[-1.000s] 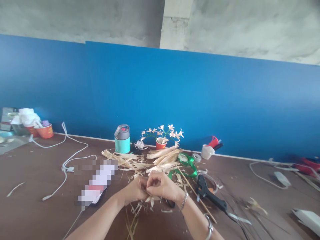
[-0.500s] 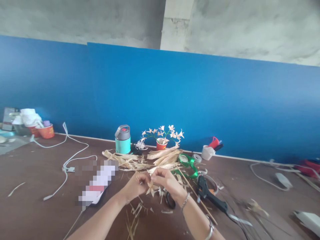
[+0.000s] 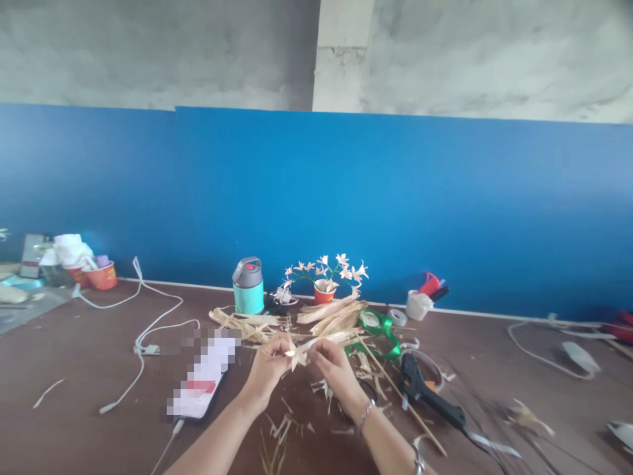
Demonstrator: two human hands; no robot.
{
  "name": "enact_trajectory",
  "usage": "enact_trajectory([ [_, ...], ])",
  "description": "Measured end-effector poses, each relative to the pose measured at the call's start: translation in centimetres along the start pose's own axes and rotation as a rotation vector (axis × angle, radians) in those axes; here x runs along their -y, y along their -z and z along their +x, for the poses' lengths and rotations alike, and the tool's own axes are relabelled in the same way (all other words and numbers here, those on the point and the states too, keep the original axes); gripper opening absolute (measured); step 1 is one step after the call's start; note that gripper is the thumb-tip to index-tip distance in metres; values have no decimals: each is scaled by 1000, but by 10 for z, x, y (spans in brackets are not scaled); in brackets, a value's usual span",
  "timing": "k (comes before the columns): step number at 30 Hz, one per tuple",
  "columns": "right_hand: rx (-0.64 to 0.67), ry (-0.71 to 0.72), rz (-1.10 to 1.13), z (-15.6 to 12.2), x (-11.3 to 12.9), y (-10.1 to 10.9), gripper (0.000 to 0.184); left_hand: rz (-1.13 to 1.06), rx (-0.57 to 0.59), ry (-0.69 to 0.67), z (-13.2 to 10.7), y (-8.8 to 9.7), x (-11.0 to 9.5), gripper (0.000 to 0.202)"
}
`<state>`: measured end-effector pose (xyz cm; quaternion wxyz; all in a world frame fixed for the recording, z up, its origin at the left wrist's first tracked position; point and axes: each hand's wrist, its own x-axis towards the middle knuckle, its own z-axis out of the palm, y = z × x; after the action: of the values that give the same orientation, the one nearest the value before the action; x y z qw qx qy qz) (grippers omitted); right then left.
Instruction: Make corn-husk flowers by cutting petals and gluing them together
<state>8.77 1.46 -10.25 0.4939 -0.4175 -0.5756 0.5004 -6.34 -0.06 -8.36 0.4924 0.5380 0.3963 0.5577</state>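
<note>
Between my hands is a small pale flower (image 3: 296, 357) with pointed petals, made of what looks like dried husk. My left hand (image 3: 268, 364) pinches it from the left side. On the right, the thumb and fingers of my right hand (image 3: 334, 371) are pressed together at a petal's edge; the exact contact is too small to make out. Just beyond my hands lie bundles of dried husk strips (image 3: 336, 314). Similar flowers on green stems (image 3: 345, 271) stand in a red paper cup (image 3: 324, 295). Husk scraps (image 3: 281, 429) lie below my hands.
To the right are a hot glue gun (image 3: 429, 392), a thin wooden stick (image 3: 400, 392) and green ribbon (image 3: 390, 344). A turquoise flask (image 3: 248, 290) stands at the back. A phone (image 3: 202, 379) with a cable lies left of my arm. A blue partition (image 3: 376, 198) borders the table.
My hands have drawn slightly apart, and the flower between them has turned and risen a little. The whole view has shifted slightly.
</note>
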Motion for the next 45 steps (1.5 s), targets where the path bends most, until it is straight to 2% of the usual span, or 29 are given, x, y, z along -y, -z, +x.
enact_trajectory([
  [6,-60,113,-188,-5,-13,-3,15,4,-71,-47,1,3,5,22],
  [11,-53,213,-355,-11,-9,-6,6,-22,-57,-69,1,2,9,27],
  [16,-36,335,-447,-16,-4,-10,12,-43,-20,-47,0,0,15,25],
  [22,-16,293,-414,-16,-10,-12,4,-156,48,67,-3,-6,17,16],
  [28,-67,285,-349,-15,-9,-11,9,-204,98,126,-7,-8,14,13],
  [33,-95,160,-294,-15,-7,-9,12,-195,23,239,-7,-7,15,28],
  [36,-105,129,-302,-15,-9,-7,15,-114,3,217,-5,-4,18,21],
  [41,-99,142,-352,-15,-13,-8,15,3,56,133,-2,-1,19,16],
  [45,-91,197,-461,-16,-10,-12,10,104,-7,76,-2,-2,18,18],
])
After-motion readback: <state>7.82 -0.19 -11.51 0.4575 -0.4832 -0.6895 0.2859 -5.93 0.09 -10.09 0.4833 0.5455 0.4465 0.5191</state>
